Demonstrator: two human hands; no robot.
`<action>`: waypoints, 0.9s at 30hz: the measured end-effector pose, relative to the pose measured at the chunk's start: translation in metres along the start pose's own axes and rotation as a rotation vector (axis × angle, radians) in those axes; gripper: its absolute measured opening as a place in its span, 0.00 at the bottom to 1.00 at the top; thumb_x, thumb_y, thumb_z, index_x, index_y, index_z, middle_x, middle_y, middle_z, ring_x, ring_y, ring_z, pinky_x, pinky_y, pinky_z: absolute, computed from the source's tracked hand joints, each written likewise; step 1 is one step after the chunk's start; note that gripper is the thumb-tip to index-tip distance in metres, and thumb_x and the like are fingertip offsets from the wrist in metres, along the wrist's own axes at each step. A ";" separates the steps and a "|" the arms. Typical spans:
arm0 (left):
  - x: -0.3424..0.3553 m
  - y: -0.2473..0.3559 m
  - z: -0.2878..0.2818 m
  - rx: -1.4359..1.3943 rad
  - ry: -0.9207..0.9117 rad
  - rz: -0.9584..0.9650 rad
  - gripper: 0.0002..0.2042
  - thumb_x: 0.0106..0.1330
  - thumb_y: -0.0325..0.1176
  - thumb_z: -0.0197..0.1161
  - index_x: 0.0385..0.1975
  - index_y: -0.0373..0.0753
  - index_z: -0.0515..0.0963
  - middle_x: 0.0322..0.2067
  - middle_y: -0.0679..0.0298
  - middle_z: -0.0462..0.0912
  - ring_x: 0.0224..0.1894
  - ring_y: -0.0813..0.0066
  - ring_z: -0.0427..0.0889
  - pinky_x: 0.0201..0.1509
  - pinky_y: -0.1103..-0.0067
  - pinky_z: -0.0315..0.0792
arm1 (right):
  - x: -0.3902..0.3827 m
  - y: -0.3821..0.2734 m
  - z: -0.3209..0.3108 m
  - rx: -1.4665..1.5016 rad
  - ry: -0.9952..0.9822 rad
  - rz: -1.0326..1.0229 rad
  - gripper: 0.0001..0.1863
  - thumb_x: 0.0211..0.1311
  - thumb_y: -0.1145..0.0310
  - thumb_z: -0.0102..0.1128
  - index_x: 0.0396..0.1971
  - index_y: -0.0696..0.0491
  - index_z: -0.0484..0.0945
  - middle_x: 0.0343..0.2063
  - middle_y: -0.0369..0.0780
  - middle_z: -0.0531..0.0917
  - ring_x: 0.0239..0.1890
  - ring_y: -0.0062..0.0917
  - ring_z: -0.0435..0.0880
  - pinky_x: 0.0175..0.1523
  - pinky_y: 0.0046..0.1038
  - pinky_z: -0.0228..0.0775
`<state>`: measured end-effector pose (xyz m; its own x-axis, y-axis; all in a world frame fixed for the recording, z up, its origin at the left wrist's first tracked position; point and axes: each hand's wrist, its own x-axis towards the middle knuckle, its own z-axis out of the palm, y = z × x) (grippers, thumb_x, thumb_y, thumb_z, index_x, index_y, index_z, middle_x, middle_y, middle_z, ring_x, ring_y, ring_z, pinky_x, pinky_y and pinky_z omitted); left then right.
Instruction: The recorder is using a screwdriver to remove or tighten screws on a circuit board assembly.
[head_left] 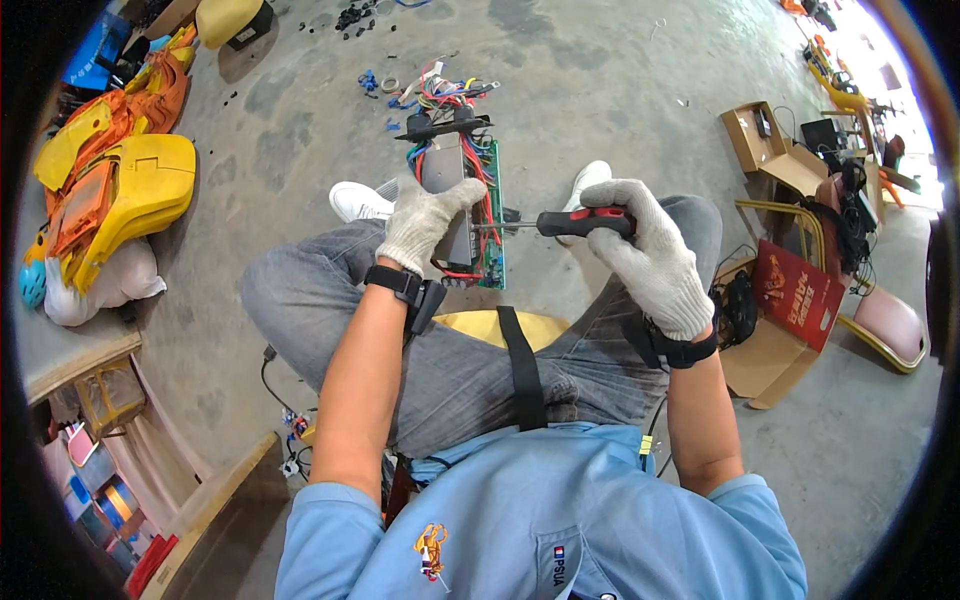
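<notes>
My gloved right hand is closed round the black and red handle of a screwdriver. The shaft points left, and its tip reaches the side of a grey metal box. That box is part of an electronic unit with a green circuit board along its right side and red wires between. My gloved left hand grips the unit from the left, its thumb lying across the metal top. A bundle of coloured wires spreads from the far end. Whatever the screwdriver tip touches is too small to make out.
Blue connectors and black bits lie on the concrete floor beyond the unit. Stacked yellow and orange plastic shells stand at left. At right are open cardboard boxes, a red panel and a chair with a pale seat.
</notes>
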<state>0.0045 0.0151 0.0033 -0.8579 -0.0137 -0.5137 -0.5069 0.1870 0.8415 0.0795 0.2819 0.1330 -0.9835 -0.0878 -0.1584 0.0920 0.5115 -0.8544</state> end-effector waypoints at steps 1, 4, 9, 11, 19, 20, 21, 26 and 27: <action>0.000 -0.001 0.000 -0.001 0.000 0.000 0.53 0.54 0.49 0.88 0.72 0.24 0.63 0.59 0.48 0.81 0.55 0.61 0.86 0.59 0.70 0.83 | -0.001 -0.001 -0.001 -0.037 0.001 -0.018 0.17 0.70 0.74 0.67 0.57 0.58 0.78 0.46 0.42 0.79 0.48 0.28 0.86 0.55 0.29 0.78; 0.002 -0.006 0.000 -0.072 -0.013 0.062 0.52 0.54 0.48 0.88 0.71 0.24 0.63 0.58 0.48 0.82 0.55 0.61 0.87 0.58 0.70 0.84 | -0.001 -0.003 0.004 -0.093 0.054 -0.029 0.16 0.71 0.76 0.65 0.57 0.58 0.79 0.45 0.41 0.80 0.47 0.26 0.85 0.55 0.29 0.78; 0.000 -0.005 0.000 -0.039 -0.007 0.074 0.51 0.55 0.46 0.88 0.71 0.25 0.63 0.58 0.49 0.82 0.54 0.62 0.87 0.57 0.69 0.85 | 0.006 -0.019 -0.004 0.129 -0.081 0.445 0.20 0.69 0.74 0.68 0.59 0.58 0.78 0.45 0.41 0.81 0.47 0.25 0.85 0.56 0.28 0.78; 0.003 -0.005 0.001 -0.034 0.000 0.077 0.51 0.55 0.46 0.88 0.72 0.25 0.63 0.58 0.49 0.82 0.54 0.62 0.87 0.57 0.69 0.85 | 0.000 -0.007 -0.003 0.005 -0.018 0.122 0.21 0.69 0.71 0.70 0.59 0.58 0.78 0.45 0.42 0.83 0.46 0.24 0.86 0.54 0.27 0.78; 0.005 -0.010 0.000 -0.039 -0.003 0.080 0.51 0.56 0.46 0.88 0.73 0.26 0.63 0.57 0.50 0.82 0.54 0.62 0.87 0.57 0.69 0.85 | 0.006 -0.017 0.003 0.019 0.053 0.169 0.19 0.69 0.75 0.66 0.59 0.58 0.78 0.45 0.41 0.83 0.45 0.24 0.86 0.54 0.26 0.78; 0.005 -0.011 -0.001 -0.036 -0.007 0.065 0.51 0.56 0.46 0.88 0.73 0.27 0.63 0.57 0.50 0.82 0.54 0.62 0.87 0.57 0.69 0.85 | 0.008 -0.023 0.001 0.126 -0.029 0.391 0.21 0.68 0.74 0.68 0.59 0.58 0.77 0.46 0.42 0.83 0.47 0.26 0.86 0.55 0.27 0.78; 0.005 -0.011 -0.001 -0.034 -0.014 0.051 0.51 0.56 0.45 0.88 0.73 0.27 0.63 0.57 0.50 0.82 0.54 0.62 0.87 0.57 0.69 0.85 | 0.006 -0.017 0.001 0.126 -0.028 0.391 0.21 0.68 0.74 0.68 0.59 0.58 0.77 0.46 0.42 0.83 0.47 0.26 0.86 0.55 0.27 0.78; 0.006 -0.010 0.002 -0.082 0.002 0.055 0.50 0.56 0.43 0.88 0.73 0.28 0.64 0.57 0.51 0.83 0.54 0.62 0.87 0.57 0.68 0.85 | -0.001 -0.004 0.005 -0.066 0.048 -0.096 0.19 0.70 0.74 0.68 0.58 0.58 0.78 0.42 0.41 0.81 0.45 0.25 0.86 0.54 0.28 0.78; 0.006 -0.010 0.002 -0.092 -0.018 0.057 0.49 0.56 0.43 0.88 0.73 0.28 0.64 0.57 0.51 0.83 0.54 0.62 0.87 0.57 0.68 0.85 | 0.000 -0.004 0.008 -0.068 0.050 -0.094 0.19 0.70 0.74 0.68 0.58 0.58 0.78 0.42 0.41 0.81 0.45 0.25 0.86 0.54 0.28 0.78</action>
<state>0.0043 0.0150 -0.0087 -0.8844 0.0119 -0.4666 -0.4635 0.0963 0.8809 0.0805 0.2733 0.1323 -0.9940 -0.0964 -0.0524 -0.0106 0.5599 -0.8285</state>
